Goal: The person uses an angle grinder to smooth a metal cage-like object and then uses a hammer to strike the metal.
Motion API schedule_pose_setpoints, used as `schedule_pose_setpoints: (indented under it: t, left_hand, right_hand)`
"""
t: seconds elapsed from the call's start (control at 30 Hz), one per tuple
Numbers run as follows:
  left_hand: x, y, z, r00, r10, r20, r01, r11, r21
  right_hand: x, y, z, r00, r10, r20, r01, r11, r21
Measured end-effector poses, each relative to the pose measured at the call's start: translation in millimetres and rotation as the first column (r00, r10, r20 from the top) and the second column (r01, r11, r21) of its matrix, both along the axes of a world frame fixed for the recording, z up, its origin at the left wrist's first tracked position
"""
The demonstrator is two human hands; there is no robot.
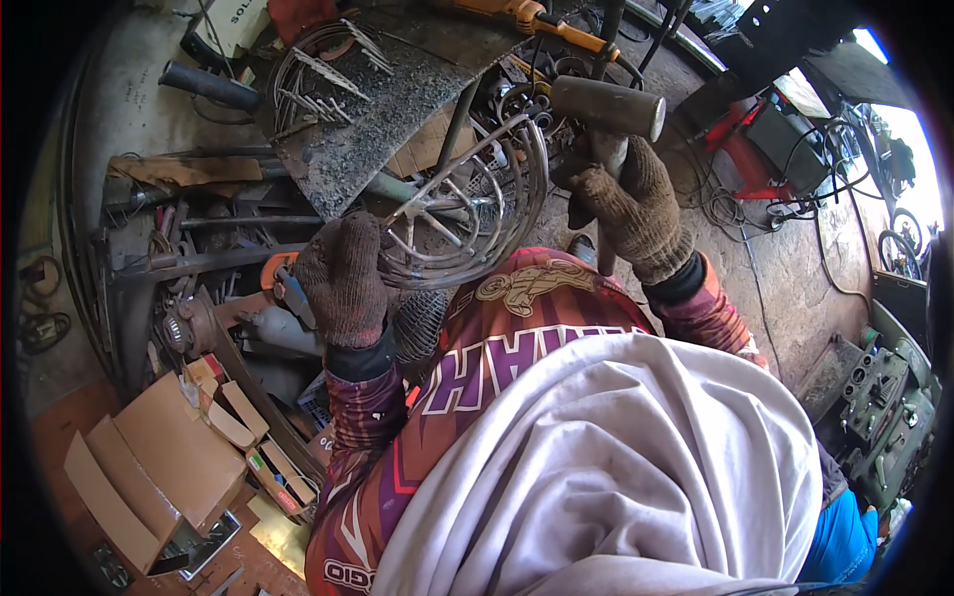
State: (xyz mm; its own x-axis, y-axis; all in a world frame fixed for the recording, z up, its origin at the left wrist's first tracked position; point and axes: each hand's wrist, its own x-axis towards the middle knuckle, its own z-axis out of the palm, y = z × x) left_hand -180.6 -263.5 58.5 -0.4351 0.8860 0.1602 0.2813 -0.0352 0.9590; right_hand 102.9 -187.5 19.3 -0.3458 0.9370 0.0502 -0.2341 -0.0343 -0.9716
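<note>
My right hand [636, 214], in a brown knit glove, is closed round the handle of a hammer [606, 107]. The hammer is held upright, its heavy cylindrical metal head above the fist. In a matching glove, my left hand [343, 273] is closed on the near-left end of a half-round metal grille [452, 230]. Curved bars form the grille's outer edge, with a straight bar along one side and shorter pieces joined inside. The fingers of the left glove partly hide where it grips the bar. The grille is in front of my body, left of the hammer.
A metal worktable [338, 164] covered in grit bears thin rods and wire ahead-left. An orange power tool [537, 22] lies beyond. Cardboard boxes [179, 447] stand at lower left, a red-framed machine [745, 149] and loose cables at right, and a green machine [874, 397] at far right.
</note>
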Motion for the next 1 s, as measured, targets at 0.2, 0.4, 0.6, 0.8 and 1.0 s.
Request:
schedule_pose_setpoints:
  t: [0.2, 0.4, 0.6, 0.8, 1.0]
  left_hand:
    - [-2, 6, -10, 0.912, 0.057, -0.405, -0.026, 0.996, 0.083]
    - [17, 11, 1, 0.977, 0.077, -0.198, -0.092, 0.993, -0.068]
    - [21, 15, 7, 0.987, -0.025, -0.156, 0.021, 0.999, -0.029]
    - [29, 26, 19, 0.954, -0.272, -0.122, 0.258, 0.958, -0.121]
    - [41, 32, 18, 0.938, -0.252, -0.237, 0.247, 0.968, -0.051]
  right_hand:
    - [-14, 6, 20, 0.992, -0.111, 0.065, 0.097, 0.977, 0.191]
    - [-18, 14, 35, 0.993, -0.081, 0.087, 0.059, 0.973, 0.223]
    - [-28, 21, 30, 0.982, -0.152, 0.113, 0.090, 0.898, 0.432]
    - [-40, 28, 25, 0.976, -0.135, 0.169, 0.024, 0.844, 0.535]
    - [-32, 30, 20, 0.848, -0.039, 0.529, -0.225, 0.877, 0.425]
